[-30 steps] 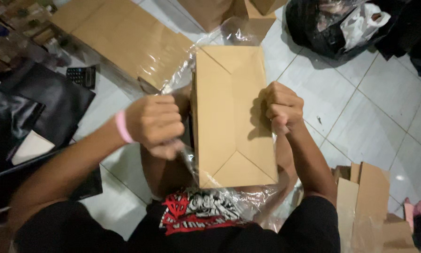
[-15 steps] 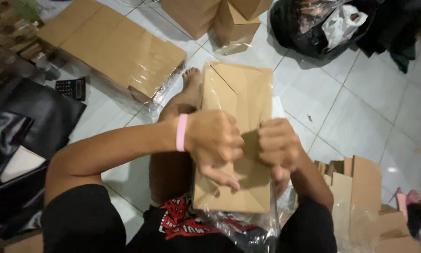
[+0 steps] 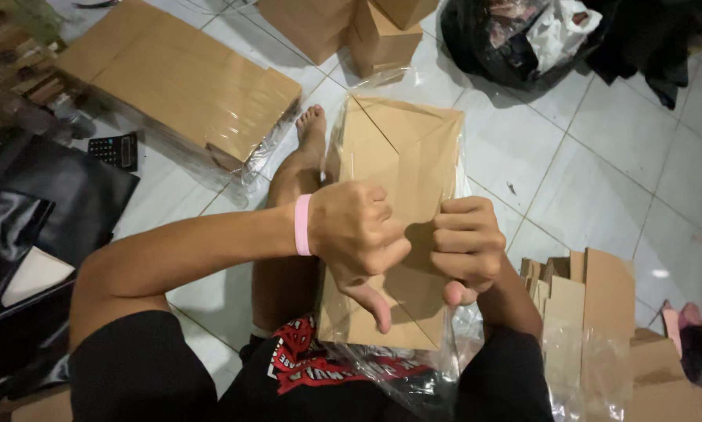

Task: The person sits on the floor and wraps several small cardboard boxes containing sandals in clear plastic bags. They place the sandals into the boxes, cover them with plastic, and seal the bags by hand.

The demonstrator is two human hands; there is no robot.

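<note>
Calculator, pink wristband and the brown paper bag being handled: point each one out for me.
calculator [image 3: 114, 149], head view, on its keypad face.
pink wristband [image 3: 302, 225], head view, on the band's middle at the left wrist.
brown paper bag [image 3: 405, 144], head view, on its upper folded panel.

Home packing spot: tiled floor [image 3: 601, 156], flat cardboard stacks [image 3: 179, 78], calculator [image 3: 116, 148].

Black tee w/ short sleeves, pink wristband [image 3: 302, 225] on left wrist, red/white print shorts, barefoot
</note>
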